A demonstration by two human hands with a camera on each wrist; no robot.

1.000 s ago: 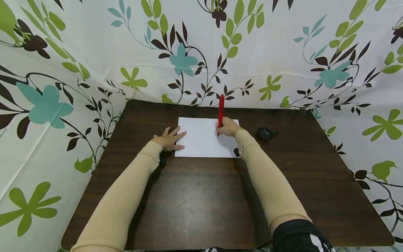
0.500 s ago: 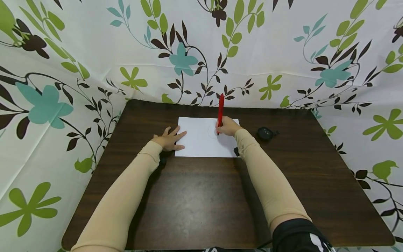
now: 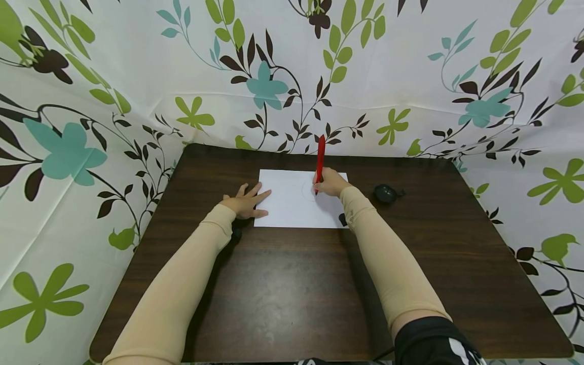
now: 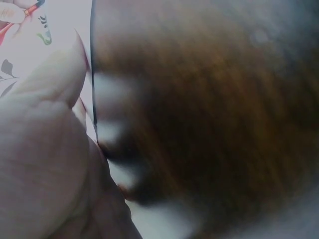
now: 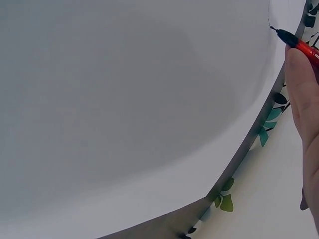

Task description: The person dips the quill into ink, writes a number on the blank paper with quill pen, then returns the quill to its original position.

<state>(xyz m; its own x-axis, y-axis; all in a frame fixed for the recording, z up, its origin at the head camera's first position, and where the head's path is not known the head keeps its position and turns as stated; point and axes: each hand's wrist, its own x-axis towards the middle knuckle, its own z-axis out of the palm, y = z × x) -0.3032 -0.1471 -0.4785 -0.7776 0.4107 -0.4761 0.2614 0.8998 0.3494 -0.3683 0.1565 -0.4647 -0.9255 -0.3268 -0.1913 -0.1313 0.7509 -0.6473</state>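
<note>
A white sheet of paper [image 3: 287, 210] lies on the dark wooden table, with a faint, thin curved line like a circle on its right half. My right hand [image 3: 331, 183] pinches a red pen [image 3: 320, 157] with a dark tip and holds it nearly upright, the tip on that line. In the right wrist view, the dark end of the pen [image 5: 289, 39] meets the thin line on the paper. My left hand [image 3: 245, 203] rests on the paper's left edge, fingers spread. The left wrist view shows the left hand [image 4: 45, 164] up close, much of that view being blurred.
A small round black object [image 3: 385, 193] sits on the table [image 3: 292, 294] to the right of the paper. A flowered white cloth [image 3: 150, 56] hangs behind the table and along its sides.
The pen's tip has shifted very slightly toward the paper's far edge, with the right hand still gripping it. My left hand has stayed in place.
</note>
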